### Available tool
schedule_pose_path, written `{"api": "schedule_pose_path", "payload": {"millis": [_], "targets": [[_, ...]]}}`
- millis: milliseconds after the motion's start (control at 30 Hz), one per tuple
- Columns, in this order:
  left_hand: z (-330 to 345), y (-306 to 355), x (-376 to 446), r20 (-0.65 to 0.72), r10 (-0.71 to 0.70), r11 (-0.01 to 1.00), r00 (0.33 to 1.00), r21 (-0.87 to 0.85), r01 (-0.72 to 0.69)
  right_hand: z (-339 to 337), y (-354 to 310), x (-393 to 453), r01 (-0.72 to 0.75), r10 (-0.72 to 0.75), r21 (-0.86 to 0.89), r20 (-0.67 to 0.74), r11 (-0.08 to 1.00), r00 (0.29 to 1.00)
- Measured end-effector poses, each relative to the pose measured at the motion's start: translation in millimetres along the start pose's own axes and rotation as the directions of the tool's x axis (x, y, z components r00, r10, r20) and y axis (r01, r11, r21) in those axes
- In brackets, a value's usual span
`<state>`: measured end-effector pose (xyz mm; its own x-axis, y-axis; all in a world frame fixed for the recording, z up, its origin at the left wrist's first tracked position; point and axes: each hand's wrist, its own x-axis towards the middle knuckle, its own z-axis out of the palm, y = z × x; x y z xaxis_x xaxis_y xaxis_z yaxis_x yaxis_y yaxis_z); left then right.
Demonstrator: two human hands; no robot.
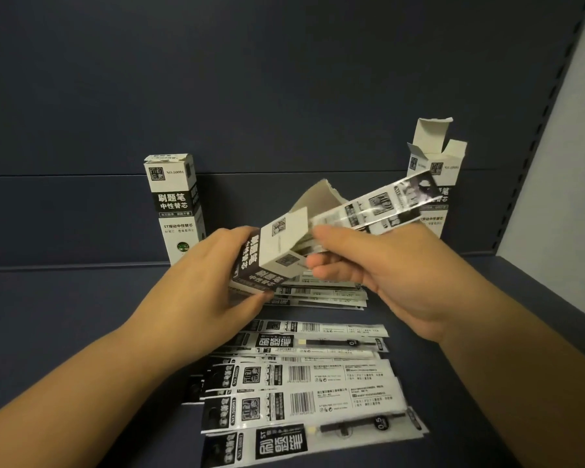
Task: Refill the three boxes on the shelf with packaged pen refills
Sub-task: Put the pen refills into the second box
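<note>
One black-and-white cardboard refill box (271, 255) gripped by left hand (213, 282), mouth tilted up-right; clear-sleeved refill packets (375, 206) pinched by right hand (379, 275), long axis aligned with mouth.

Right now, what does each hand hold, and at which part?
Left hand grips the tilted box at its lower body. Right hand pinches refill packets near the box's open mouth.

Both hands (217, 282) (379, 275) raised, fingers curled.
</note>
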<state>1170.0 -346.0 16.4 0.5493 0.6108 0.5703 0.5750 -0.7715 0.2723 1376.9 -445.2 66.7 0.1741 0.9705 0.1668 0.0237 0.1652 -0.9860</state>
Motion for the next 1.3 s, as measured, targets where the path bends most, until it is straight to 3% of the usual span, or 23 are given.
{"api": "schedule_pose_path", "payload": {"millis": [67, 167, 333, 500, 567, 667, 867, 1033, 1167, 1300], "targets": [[0, 0, 0, 0.000, -0.008, 1.000, 1.000, 0.000, 0.008, 3, -2, 1, 0.045, -0.047, 0.099, 0.019, 0.994, 0.999], [0, -2, 1, -0.007, -0.022, 1.000, 1.000, 0.005, 0.022, 1, -1, 5, 0.096, -0.085, 0.163, -0.071, 0.982, 0.994], [1, 3, 0, 0.018, -0.001, 1.000, 1.000, 0.009, 0.001, 1, 7, 3, 0.177, -0.193, -0.166, -0.088, 0.970, 0.977], [0, 1, 0, -0.002, -0.023, 0.999, 1.000, -0.024, 0.023, 4, 5, 3, 0.286, -0.296, -0.119, -0.081, 0.951, 0.952], [-1, 0, 0, -0.005, -0.027, 0.999, 1.000, -0.027, 0.027, 2, 7, 4, 0.355, -0.380, -0.225, -0.079, 0.908, 0.922], [0, 1, 0, 0.025, 0.001, 1.000, 1.000, -0.006, -0.001, 4, 13, 4, 0.364, -0.377, -0.363, 0.038, 0.858, 0.925], [0, -1, 0, 0.006, -0.005, 0.999, 1.000, -0.041, 0.005, 2, 12, 4, 0.439, -0.467, -0.359, 0.010, 0.823, 0.884], [0, 1, -1, 0.024, 0.017, 0.999, 1.000, -0.044, -0.016, 3, 16, 6, 0.494, -0.465, -0.423, 0.179, 0.759, 0.867], [0, 0, 0, -0.013, -0.027, 0.990, 1.000, -0.142, 0.025, -1, 14, 9, 0.547, -0.566, -0.366, 0.063, 0.753, 0.822], [-1, 1, 1, -0.036, -0.071, 0.971, 0.997, -0.232, 0.060, -8, 15, 17, 0.466, -0.503, -0.261, -0.092, 0.845, 0.860]]}}
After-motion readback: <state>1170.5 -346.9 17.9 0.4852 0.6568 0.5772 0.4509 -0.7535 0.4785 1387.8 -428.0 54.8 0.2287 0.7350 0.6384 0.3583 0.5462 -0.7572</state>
